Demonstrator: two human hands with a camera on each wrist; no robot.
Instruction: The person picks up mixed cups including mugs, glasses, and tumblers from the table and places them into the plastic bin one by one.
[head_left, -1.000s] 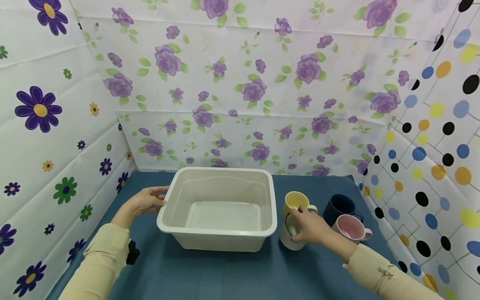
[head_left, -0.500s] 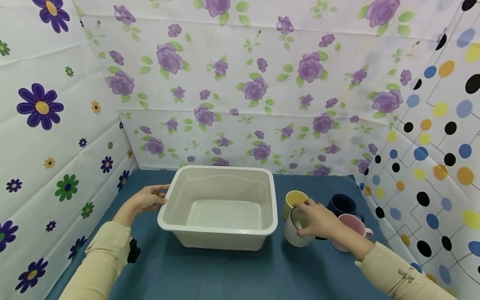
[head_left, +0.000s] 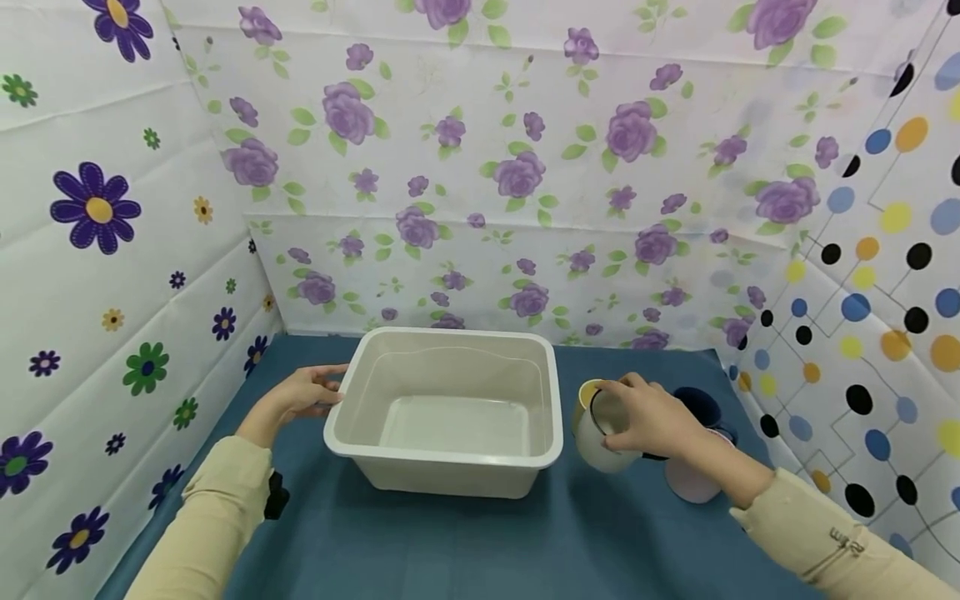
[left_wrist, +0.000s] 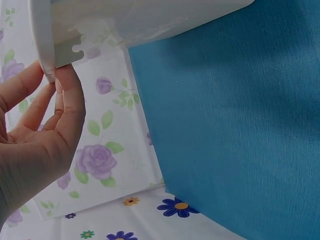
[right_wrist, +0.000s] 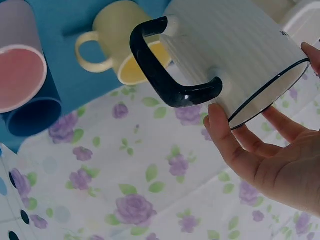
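Note:
A white mug [right_wrist: 240, 47] with a black rim and dark handle is in my right hand [head_left: 651, 417]; the fingers and thumb grip it by the rim, and it tilts off the table. Just behind it stands a yellow mug [right_wrist: 119, 32], partly covered by the white one in the head view. My left hand [head_left: 303, 393] pinches the left rim of a beige plastic tub [head_left: 442, 461], as the left wrist view shows with the thumb and fingers [left_wrist: 70, 100] on either side of the edge. Nothing lies inside the tub.
A pink mug [right_wrist: 20, 77] and a dark blue mug [right_wrist: 35, 116] stand at the right, partly hidden behind my right arm in the head view. Blue cloth [head_left: 450, 550] covers the table. Patterned sheets [head_left: 480, 167] enclose the back and sides.
My right hand has lifted the white mug from beside the yellow mug and raised it slightly. The left hand keeps its place on the tub's rim. The view has shifted a little.

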